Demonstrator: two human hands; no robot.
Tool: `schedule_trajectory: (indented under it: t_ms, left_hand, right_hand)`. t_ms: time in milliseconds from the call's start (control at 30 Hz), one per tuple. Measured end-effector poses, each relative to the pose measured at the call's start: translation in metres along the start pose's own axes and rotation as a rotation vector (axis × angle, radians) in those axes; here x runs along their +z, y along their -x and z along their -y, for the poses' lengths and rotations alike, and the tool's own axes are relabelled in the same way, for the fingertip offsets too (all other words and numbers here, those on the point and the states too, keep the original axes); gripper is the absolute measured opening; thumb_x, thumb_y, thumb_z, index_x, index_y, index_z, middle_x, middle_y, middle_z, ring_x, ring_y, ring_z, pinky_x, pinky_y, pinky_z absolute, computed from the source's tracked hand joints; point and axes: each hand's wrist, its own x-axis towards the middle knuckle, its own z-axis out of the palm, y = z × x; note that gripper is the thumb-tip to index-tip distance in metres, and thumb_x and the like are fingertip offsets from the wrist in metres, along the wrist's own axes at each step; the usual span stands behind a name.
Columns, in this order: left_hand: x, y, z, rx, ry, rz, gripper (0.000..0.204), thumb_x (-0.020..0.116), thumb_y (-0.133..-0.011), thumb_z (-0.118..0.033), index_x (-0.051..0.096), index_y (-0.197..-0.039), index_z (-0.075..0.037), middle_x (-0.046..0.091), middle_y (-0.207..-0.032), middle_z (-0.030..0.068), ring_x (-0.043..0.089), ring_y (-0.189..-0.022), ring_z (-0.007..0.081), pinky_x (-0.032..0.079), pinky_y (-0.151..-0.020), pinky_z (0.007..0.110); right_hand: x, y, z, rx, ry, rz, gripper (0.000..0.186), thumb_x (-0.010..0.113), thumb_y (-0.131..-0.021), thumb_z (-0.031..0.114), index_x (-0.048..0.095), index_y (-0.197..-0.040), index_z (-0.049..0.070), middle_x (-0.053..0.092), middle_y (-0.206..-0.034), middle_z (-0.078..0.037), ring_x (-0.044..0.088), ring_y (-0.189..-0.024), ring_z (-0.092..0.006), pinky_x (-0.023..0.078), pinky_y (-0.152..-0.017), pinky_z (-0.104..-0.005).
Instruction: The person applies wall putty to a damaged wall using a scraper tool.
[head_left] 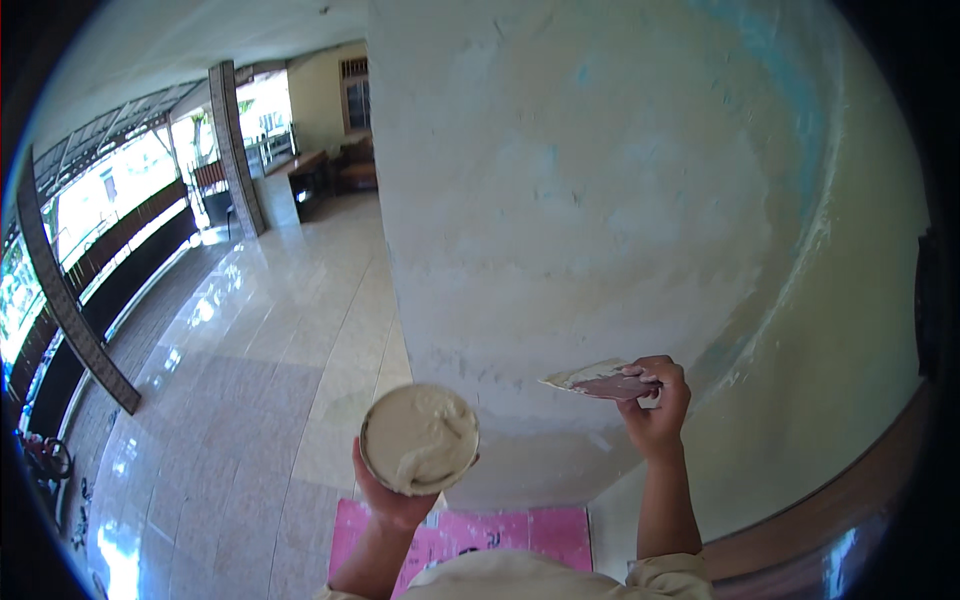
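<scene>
My left hand (400, 505) is wrapped round a round tub of cream-coloured filler paste (420, 440), held up with its open top facing me; the paste has ridges and a scooped hollow. In my right hand (660, 405) is a flat brown putty scraper (608, 382), pinched between thumb and fingers. Cream paste coats its upper face and edge, and its tip points left, close to the wall; I cannot tell whether it touches. The wall (590, 250) ahead carries whitish smoothed patches with bits of turquoise showing through.
A pink sheet (520, 530) lies on the floor at the wall's foot. Left of the wall stretches a shiny tiled porch floor (250, 370) with pillars (236, 150) and a dark fence (130, 260). A wooden bench (355, 165) stands far back, and a dark brown edge (830, 490) runs along the lower right.
</scene>
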Motion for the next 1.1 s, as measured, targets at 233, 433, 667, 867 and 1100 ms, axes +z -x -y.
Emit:
schedule_trajectory:
  t_ms: [233,433,667,867,1100]
  left_hand:
    - [-0.018,0.003,-0.005,-0.032,-0.151,-0.029,0.085,0.048,-0.085,-0.070,0.037,-0.152,-0.019,0.032,-0.158,0.0131,0.030,-0.144,0.0448,0.023,-0.108,0.080]
    - [-0.030,-0.010,-0.005,0.005,-0.211,-0.022,0.084,0.043,-0.086,-0.073,0.037,-0.152,-0.021,0.032,-0.157,0.0121,0.031,-0.143,0.0433,0.026,-0.109,0.077]
    - [-0.065,-0.019,-0.005,0.021,-0.216,0.016,0.081,0.044,-0.086,-0.071,0.040,-0.151,-0.022,0.031,-0.158,0.0122,0.029,-0.143,0.0450,0.023,-0.107,0.080]
    - [-0.092,-0.027,-0.004,0.026,-0.246,0.014,0.081,0.042,-0.087,-0.072,0.040,-0.151,-0.022,0.031,-0.158,0.0121,0.029,-0.144,0.0448,0.024,-0.107,0.080]
    - [-0.113,-0.032,-0.005,0.043,-0.244,-0.001,0.080,0.040,-0.088,-0.072,0.038,-0.151,-0.023,0.031,-0.158,0.0118,0.029,-0.144,0.0444,0.025,-0.107,0.080]
  right_hand:
    - [-0.031,-0.121,0.029,-0.316,0.333,-0.189,0.038,0.078,-0.087,0.017,0.060,-0.119,0.007,0.066,-0.090,-0.006,0.053,-0.064,-0.0132,0.037,-0.049,-0.0244]
    - [-0.061,-0.263,0.056,-0.373,0.439,-0.256,0.040,0.074,-0.091,0.035,0.057,-0.106,0.002,0.067,-0.085,-0.009,0.060,-0.071,-0.0171,0.050,-0.066,-0.0327]
    - [-0.052,-0.348,0.061,-0.186,0.753,-0.208,0.069,0.075,-0.084,0.055,0.056,-0.118,-0.003,0.070,-0.108,-0.021,0.068,-0.102,-0.0325,0.052,-0.088,-0.0389]
    - [-0.014,-0.388,0.043,-0.215,0.735,-0.109,0.078,0.078,-0.080,0.054,0.054,-0.120,-0.008,0.068,-0.107,-0.028,0.067,-0.105,-0.0406,0.053,-0.089,-0.0455]
    - [-0.042,-0.413,0.026,-0.069,0.931,-0.341,0.062,0.075,-0.085,0.050,0.063,-0.113,-0.004,0.069,-0.111,-0.024,0.066,-0.106,-0.0383,0.052,-0.090,-0.0447]
